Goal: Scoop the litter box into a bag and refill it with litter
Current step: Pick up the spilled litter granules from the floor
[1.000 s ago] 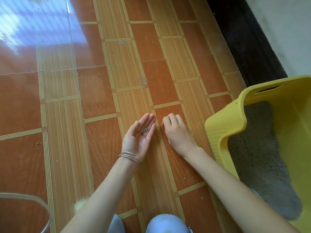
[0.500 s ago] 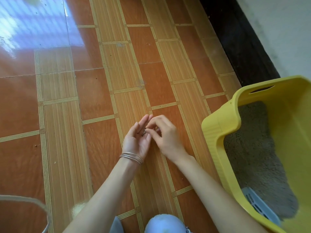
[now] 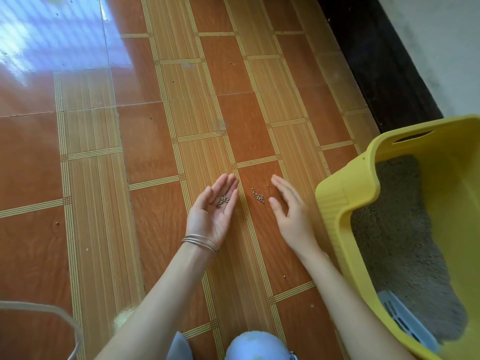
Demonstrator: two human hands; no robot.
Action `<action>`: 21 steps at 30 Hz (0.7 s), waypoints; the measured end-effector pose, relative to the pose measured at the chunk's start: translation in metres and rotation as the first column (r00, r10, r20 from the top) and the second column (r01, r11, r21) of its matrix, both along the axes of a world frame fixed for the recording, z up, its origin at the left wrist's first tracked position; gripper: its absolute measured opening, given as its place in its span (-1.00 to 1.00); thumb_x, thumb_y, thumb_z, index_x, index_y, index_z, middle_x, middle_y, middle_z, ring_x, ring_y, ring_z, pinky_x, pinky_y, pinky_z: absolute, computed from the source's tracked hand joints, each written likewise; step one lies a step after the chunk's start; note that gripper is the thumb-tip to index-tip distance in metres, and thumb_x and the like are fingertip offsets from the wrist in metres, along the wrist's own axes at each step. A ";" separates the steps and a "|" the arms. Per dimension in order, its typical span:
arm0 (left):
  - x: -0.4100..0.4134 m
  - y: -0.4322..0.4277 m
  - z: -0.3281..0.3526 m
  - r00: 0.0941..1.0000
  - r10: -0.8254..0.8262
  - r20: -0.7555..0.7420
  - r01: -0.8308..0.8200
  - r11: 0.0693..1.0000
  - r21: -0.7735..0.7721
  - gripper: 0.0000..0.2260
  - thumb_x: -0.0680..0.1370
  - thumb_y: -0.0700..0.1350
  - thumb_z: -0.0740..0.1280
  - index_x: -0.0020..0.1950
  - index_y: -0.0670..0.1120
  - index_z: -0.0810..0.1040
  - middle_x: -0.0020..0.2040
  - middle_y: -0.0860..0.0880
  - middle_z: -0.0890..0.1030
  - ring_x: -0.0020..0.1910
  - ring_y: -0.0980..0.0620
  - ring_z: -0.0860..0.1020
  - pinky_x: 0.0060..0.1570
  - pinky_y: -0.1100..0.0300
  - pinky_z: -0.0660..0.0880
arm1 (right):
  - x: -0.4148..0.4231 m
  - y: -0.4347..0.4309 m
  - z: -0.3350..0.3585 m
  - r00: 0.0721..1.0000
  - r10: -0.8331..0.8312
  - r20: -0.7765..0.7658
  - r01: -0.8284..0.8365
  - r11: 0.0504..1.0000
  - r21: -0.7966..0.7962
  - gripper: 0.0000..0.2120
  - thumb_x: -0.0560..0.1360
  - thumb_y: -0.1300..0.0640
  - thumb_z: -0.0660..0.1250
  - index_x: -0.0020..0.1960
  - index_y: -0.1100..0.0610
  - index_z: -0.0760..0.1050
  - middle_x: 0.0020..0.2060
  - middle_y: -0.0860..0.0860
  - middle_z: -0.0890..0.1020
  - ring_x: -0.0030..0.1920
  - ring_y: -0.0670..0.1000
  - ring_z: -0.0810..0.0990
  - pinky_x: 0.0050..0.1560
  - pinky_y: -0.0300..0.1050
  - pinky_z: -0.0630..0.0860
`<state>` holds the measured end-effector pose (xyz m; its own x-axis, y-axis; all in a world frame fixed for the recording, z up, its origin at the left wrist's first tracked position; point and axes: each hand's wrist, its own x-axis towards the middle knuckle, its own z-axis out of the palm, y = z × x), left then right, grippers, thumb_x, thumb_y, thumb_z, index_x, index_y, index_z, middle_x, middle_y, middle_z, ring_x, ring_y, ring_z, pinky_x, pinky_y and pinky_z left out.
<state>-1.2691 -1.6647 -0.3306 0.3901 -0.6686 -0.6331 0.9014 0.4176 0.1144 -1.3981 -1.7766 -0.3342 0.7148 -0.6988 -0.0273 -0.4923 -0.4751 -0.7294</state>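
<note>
A yellow litter box stands on the floor at the right, with grey litter inside and a pale blue scoop lying at its near end. My left hand lies palm up on the tiles, cupped, with a few litter grains in the palm. My right hand stands on its edge beside the box, fingers straight, holding nothing. Between the hands a small pile of spilled grains sits on the floor.
A thin curved grey rim shows at the bottom left. My knee in light blue cloth is at the bottom edge. A dark skirting strip and white wall run along the upper right. Single grains lie scattered on the tiles.
My right hand has left the left palm and moved right toward the box, opening flat on its edge. The grain pile on the floor between the hands is now uncovered.
</note>
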 end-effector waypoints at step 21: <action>0.000 0.003 0.003 0.999 -0.038 0.002 0.038 0.999 0.011 -0.67 0.63 -0.17 0.07 0.08 -0.30 0.58 0.13 -0.24 0.61 0.09 -0.10 0.61 0.17 0.04 0.49 | 0.023 -0.017 -0.003 0.992 0.123 -0.007 -0.123 0.989 -0.078 -0.76 0.36 0.24 0.47 0.02 0.15 0.63 -0.15 -0.05 0.56 -0.17 -0.19 0.49 -0.04 -0.37 0.43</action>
